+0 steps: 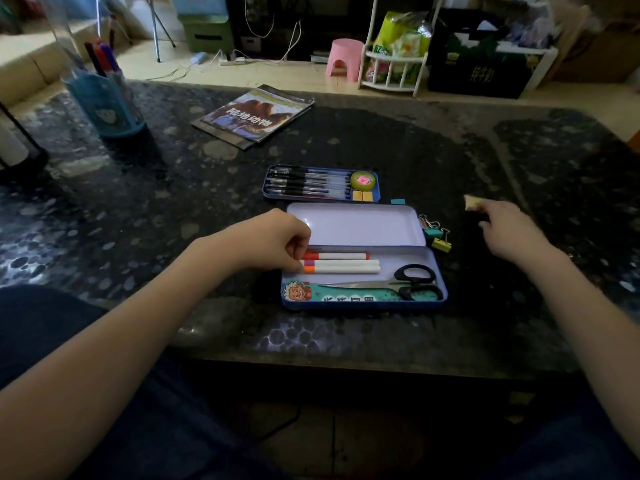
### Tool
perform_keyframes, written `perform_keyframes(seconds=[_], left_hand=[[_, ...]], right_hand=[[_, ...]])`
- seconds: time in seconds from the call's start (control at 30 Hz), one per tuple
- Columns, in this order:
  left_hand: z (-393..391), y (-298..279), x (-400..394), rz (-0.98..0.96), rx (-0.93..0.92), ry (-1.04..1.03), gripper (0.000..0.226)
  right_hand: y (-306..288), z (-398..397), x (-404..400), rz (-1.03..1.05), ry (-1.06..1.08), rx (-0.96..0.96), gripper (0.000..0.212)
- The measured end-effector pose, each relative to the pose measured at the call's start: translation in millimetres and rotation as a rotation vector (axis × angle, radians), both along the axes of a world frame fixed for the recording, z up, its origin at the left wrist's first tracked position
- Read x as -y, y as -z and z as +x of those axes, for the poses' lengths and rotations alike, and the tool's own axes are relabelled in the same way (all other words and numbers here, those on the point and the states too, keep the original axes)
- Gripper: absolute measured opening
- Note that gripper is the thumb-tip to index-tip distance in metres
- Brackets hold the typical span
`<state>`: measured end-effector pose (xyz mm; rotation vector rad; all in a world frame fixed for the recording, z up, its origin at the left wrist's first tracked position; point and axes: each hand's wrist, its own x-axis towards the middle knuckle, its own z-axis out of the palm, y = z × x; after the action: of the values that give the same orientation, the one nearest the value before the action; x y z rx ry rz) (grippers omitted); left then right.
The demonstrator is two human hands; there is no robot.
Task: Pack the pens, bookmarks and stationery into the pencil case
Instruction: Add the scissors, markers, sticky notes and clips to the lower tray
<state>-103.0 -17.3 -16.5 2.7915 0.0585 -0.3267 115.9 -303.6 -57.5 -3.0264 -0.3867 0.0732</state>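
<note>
Scene is dimly lit; the foreground is in shadow, the far floor brighter. A dark speckled stone-pattern table [450, 150] with a glossy top fills most of the view. Beyond it, a pale wood-look floor [270, 76] is seen. A pink plastic stool [343, 58] is placed on the floor, beside a white slatted rack [393, 69] stuffed with green packets. A dark box with yellow lettering [481, 76] is set right of the rack. A green drawer unit [207, 34] is visible at the back, with a white power strip [232, 61] and loose cables laid on the floor nearby. Tripod-like metal legs [157, 27] are seen at back left.
</note>
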Motion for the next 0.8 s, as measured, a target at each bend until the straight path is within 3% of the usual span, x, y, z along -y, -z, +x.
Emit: perform_keyframes(seconds=[0.33, 0.5, 0.7, 0.8], left_hand=[[-1.0, -1.0, -0.5, -0.019, -0.010, -0.010, 0.020], [-0.3, -1.5, 0.1, -0.013, -0.016, -0.007, 0.019], [-1.1, -2.1, 0.2, -0.019, -0.016, -0.013, 0.020], [-0.6, -2.1, 0.4, -0.018, -0.025, -0.012, 0.019]], right_hand=[[-1.4, -7.6, -7.1, -0.008, 0.041, 0.070, 0.046], [-0.6, -7.5, -5.2, 0.088, 0.020, 0.100, 0.027], [-4.3, -7.1, -9.9, 0.160, 0.101, 0.008, 0.055], [-12.1, -16.2, -9.9, 0.271, 0.127, 0.125, 0.052]])
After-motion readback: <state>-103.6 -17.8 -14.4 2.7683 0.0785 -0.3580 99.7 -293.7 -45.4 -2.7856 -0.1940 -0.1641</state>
